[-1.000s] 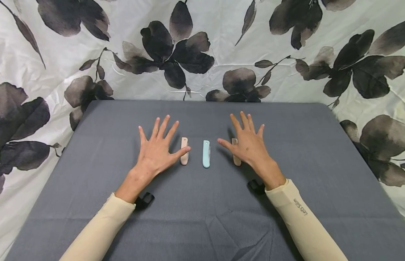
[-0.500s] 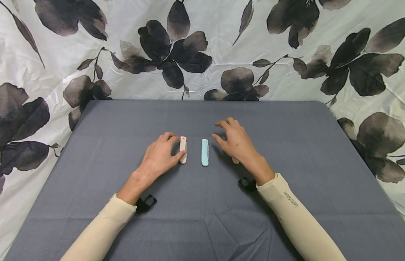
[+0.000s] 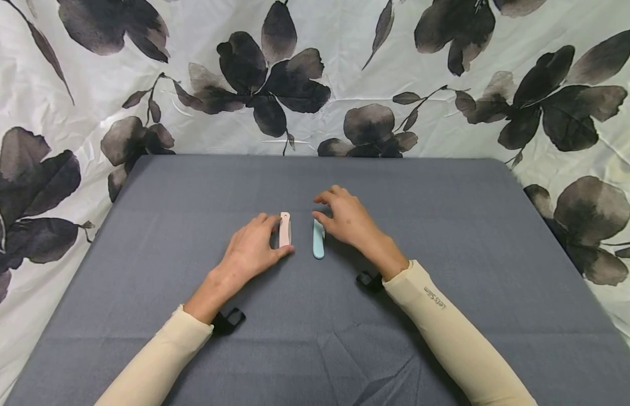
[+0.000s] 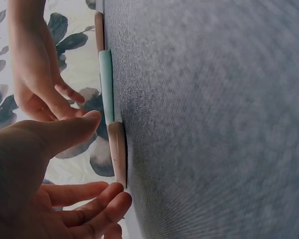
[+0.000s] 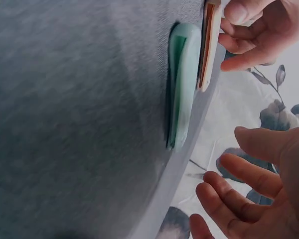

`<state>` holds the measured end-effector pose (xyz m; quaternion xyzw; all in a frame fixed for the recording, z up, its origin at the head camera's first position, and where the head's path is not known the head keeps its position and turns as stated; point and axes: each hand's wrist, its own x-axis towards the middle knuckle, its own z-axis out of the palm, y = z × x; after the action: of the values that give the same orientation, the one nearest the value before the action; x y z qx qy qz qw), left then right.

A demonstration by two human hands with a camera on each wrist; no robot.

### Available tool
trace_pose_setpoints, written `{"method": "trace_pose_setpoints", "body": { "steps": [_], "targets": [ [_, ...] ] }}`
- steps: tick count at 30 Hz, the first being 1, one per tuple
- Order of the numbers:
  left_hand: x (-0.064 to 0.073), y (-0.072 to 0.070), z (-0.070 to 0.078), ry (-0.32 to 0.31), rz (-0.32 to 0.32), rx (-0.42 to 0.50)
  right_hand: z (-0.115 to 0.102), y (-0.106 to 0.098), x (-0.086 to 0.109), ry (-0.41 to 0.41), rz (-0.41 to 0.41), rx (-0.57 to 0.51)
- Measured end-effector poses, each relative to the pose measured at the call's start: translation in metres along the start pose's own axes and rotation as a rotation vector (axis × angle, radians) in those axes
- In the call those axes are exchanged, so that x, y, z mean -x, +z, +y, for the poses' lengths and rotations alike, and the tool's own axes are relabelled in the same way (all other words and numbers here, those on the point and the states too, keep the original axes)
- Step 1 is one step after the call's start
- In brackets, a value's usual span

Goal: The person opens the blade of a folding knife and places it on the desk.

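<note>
A pink folding knife point(image 3: 285, 228) lies on the grey cloth, folded, with a small hole at its far end. The left hand point(image 3: 254, 242) is curved loosely about it, fingertips near the far end and thumb by the near end. In the left wrist view a small gap shows beside the thumb. Over the light blue folding knife point(image 3: 318, 242) hovers the right hand point(image 3: 347, 220), its fingers bent and apart, covering the upper part from the head camera. A beige folding knife point(image 4: 99, 31) lies farther right, hidden in the head view by the right arm.
Grey cloth covers the table point(image 3: 117, 270), with creases near the front. Behind it hangs a white curtain point(image 3: 203, 34) with dark flowers. Each wrist wears a black camera point(image 3: 228, 321).
Both hands were spread flat above the table. The left fingers have bent in around the pink folding knife. The right hand has moved left from the beige folding knife to the blue one.
</note>
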<state>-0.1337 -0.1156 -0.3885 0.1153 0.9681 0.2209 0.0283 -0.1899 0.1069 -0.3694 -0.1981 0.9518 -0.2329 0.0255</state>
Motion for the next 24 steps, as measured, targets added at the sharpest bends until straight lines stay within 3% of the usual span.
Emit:
{"method": "trace_pose_setpoints", "body": {
  "steps": [24],
  "targets": [
    [0.002,0.008,0.001,-0.038,-0.044,-0.005,-0.017,0.021,-0.015,-0.071,-0.063,0.039]
  ]
}}
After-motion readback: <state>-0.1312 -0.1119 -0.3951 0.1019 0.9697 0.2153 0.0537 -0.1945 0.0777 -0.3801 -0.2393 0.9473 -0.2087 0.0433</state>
